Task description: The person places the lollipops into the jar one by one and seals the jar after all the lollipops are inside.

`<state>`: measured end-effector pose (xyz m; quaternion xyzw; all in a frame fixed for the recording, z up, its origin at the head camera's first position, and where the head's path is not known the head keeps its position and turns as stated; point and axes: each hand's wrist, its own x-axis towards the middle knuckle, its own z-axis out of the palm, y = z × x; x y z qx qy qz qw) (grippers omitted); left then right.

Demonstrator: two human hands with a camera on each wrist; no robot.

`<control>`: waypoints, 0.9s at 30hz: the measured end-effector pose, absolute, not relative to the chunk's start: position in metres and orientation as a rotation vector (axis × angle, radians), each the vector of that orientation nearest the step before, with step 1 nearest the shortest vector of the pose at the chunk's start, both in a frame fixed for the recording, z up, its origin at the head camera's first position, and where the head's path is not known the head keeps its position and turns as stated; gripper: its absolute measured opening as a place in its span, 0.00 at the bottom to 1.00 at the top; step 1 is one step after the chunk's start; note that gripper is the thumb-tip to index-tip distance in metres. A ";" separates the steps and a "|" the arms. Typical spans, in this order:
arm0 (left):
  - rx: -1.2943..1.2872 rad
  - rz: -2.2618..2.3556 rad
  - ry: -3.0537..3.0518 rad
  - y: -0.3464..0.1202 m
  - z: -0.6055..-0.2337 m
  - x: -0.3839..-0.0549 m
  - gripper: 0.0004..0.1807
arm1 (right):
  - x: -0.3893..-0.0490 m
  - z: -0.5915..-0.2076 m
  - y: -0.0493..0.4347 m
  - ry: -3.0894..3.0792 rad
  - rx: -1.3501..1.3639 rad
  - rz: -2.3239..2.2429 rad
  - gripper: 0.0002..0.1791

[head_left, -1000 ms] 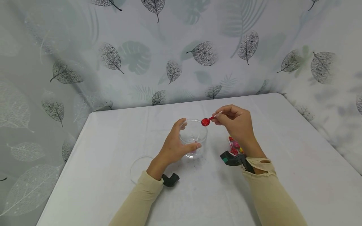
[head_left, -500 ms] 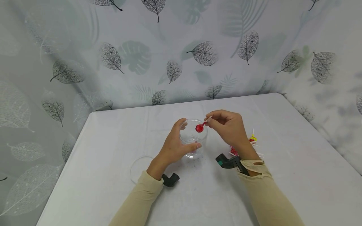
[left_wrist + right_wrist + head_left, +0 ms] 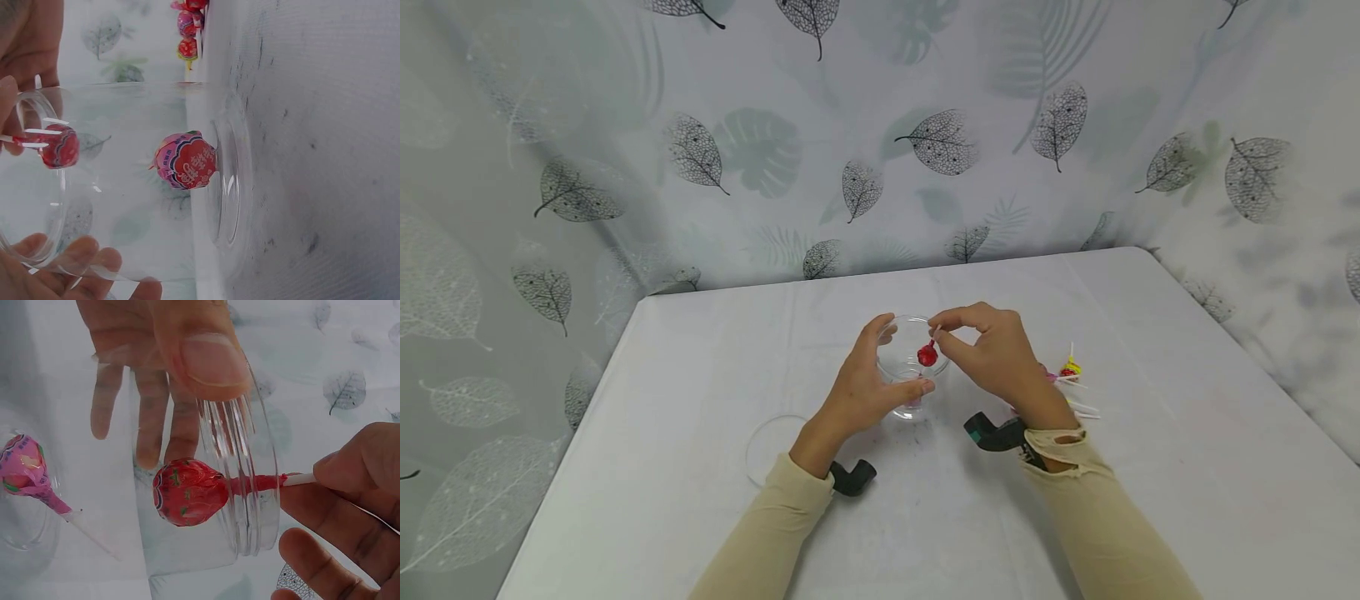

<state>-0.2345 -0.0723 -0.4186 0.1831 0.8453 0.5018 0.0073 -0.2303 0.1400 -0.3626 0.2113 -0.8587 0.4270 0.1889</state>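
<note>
A clear jar with a threaded mouth stands on the white table. My left hand grips it from the left, fingers behind and thumb in front. Between thumb and fingertips, my right hand pinches the white stick of a red-wrapped lollipop. The candy end points down; in the right wrist view the red lollipop has its head inside the jar, just below the threads. A pink lollipop lies at the jar's bottom, and its printed wrapper also shows in the left wrist view.
Several wrapped lollipops lie on the table to the right, partly hidden by my right wrist. A clear round lid lies to the left, partly behind my left forearm. Leaf-patterned cloth hangs behind the table.
My right hand has moved left and down with the red lollipop, from beside the jar's rim into its mouth, and the lollipop has tipped more upright. The left hand has kept still.
</note>
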 end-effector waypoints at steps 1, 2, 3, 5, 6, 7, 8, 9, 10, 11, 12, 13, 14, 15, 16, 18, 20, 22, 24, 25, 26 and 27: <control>0.572 1.570 2.643 -0.072 -0.419 -0.234 0.58 | -0.230 -0.363 0.140 -2.416 0.615 1.192 0.07; 0.573 1.570 2.643 -0.072 -0.419 -0.235 0.58 | -0.231 -0.364 0.139 -2.417 0.635 1.182 0.07; 0.572 1.569 2.644 -0.072 -0.419 -0.235 0.58 | -0.231 -0.364 0.139 -2.420 0.651 1.170 0.07; 0.572 1.567 2.645 -0.072 -0.419 -0.235 0.58 | -0.232 -0.366 0.138 -2.424 0.683 1.146 0.07; 0.571 1.565 2.646 -0.072 -0.419 -0.235 0.58 | -0.232 -0.367 0.138 -2.426 0.698 1.138 0.07; 0.572 1.565 2.647 -0.072 -0.419 -0.235 0.58 | -0.233 -0.367 0.137 -2.430 0.710 1.129 0.08; 0.571 1.562 2.647 -0.072 -0.419 -0.235 0.58 | -0.233 -0.368 0.137 -2.432 0.720 1.121 0.08; 0.571 1.564 2.642 -0.072 -0.418 -0.235 0.58 | -0.233 -0.369 0.137 -2.432 0.730 1.115 0.08; 0.569 1.567 2.638 -0.073 -0.418 -0.235 0.59 | -0.234 -0.369 0.137 -2.428 0.739 1.114 0.09; 0.569 1.571 2.632 -0.073 -0.418 -0.235 0.59 | -0.234 -0.369 0.137 -2.423 0.746 1.119 0.09; 0.567 1.576 2.624 -0.073 -0.418 -0.235 0.59 | -0.234 -0.369 0.138 -2.418 0.748 1.118 0.09; 0.568 1.578 2.616 -0.072 -0.418 -0.235 0.58 | -0.234 -0.369 0.139 -2.410 0.748 1.115 0.09; 0.569 1.581 2.606 -0.071 -0.418 -0.235 0.58 | -0.234 -0.369 0.141 -2.402 0.746 1.112 0.10; 0.571 1.585 2.599 -0.071 -0.418 -0.234 0.58 | -0.234 -0.368 0.143 -2.395 0.741 1.109 0.11; 0.569 1.583 2.596 -0.070 -0.418 -0.234 0.58 | -0.234 -0.368 0.145 -2.391 0.734 1.103 0.11; 0.565 1.578 2.597 -0.069 -0.417 -0.234 0.58 | -0.234 -0.366 0.149 -2.393 0.716 1.093 0.13; 0.557 1.575 2.602 -0.069 -0.417 -0.234 0.58 | -0.235 -0.365 0.155 -2.405 0.700 1.078 0.16; 0.543 1.568 2.614 -0.069 -0.416 -0.233 0.59 | -0.236 -0.364 0.160 -2.423 0.672 1.066 0.17; 0.534 1.570 2.620 -0.069 -0.416 -0.233 0.58 | -0.237 -0.364 0.167 -2.443 0.642 1.055 0.18; 0.527 1.569 2.622 -0.070 -0.416 -0.233 0.58 | -0.238 -0.363 0.171 -2.455 0.625 1.046 0.18; 0.522 1.567 2.625 -0.070 -0.415 -0.233 0.58 | -0.239 -0.363 0.174 -2.467 0.604 1.038 0.17; 0.519 1.568 2.624 -0.071 -0.415 -0.233 0.58 | -0.239 -0.362 0.179 -2.484 0.580 1.033 0.17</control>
